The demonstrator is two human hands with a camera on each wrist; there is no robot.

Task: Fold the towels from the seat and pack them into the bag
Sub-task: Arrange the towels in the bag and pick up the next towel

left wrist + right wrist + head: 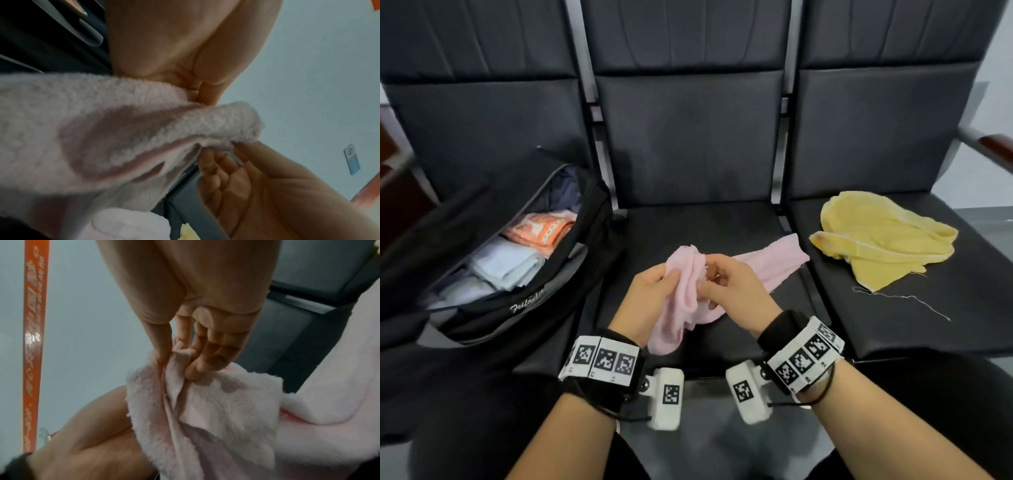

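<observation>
A pink towel (688,291) is bunched over the middle seat (698,222), one end trailing right toward the seat gap. My left hand (654,291) grips its upper left edge, and my right hand (726,284) pinches the same edge just to the right. In the left wrist view the pink towel (102,129) drapes from my left hand (205,91). In the right wrist view my right hand (176,360) pinches a fold of the pink towel (216,410) between thumb and fingers. A crumpled yellow towel (876,240) lies on the right seat. The open black bag (517,257) sits on the left seat.
Inside the bag lie folded towels, an orange one (541,229) and a pale blue one (506,263). A loose thread (907,299) trails from the yellow towel. Seat backs rise behind, and an armrest (993,144) stands at the far right.
</observation>
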